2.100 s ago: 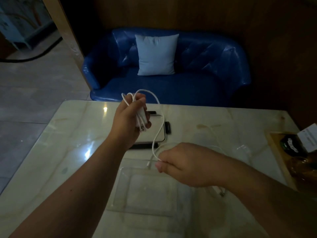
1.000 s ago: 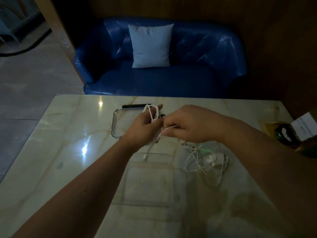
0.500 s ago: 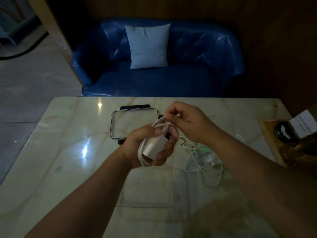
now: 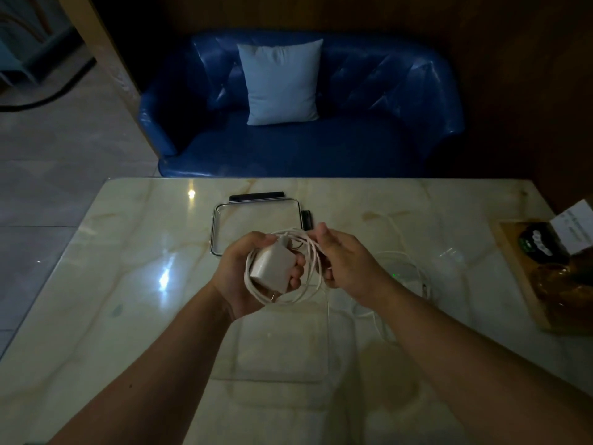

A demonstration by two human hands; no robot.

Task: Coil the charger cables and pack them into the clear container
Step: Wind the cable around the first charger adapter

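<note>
My left hand (image 4: pixel 244 277) holds a white charger block (image 4: pixel 272 268), with its white cable (image 4: pixel 308 255) looped in a coil around the block. My right hand (image 4: pixel 346 258) grips the right side of that coil. Both hands hover above the far edge of the clear container (image 4: pixel 282 345), which stands open on the marble table. A second white charger cable (image 4: pixel 407 271) lies in a loose tangle on the table to the right, partly hidden by my right forearm; a small green light glows there.
The container's clear lid (image 4: pixel 256 220) with dark clips lies flat beyond my hands. A wooden tray (image 4: pixel 519 284) with dark items and a white card sits at the table's right edge. A blue sofa (image 4: pixel 301 136) with a pale cushion stands behind the table (image 4: pixel 128 284).
The loose cable has been wound into a coil around the charger block. My hands came closer together and lower, over the container's far edge.
</note>
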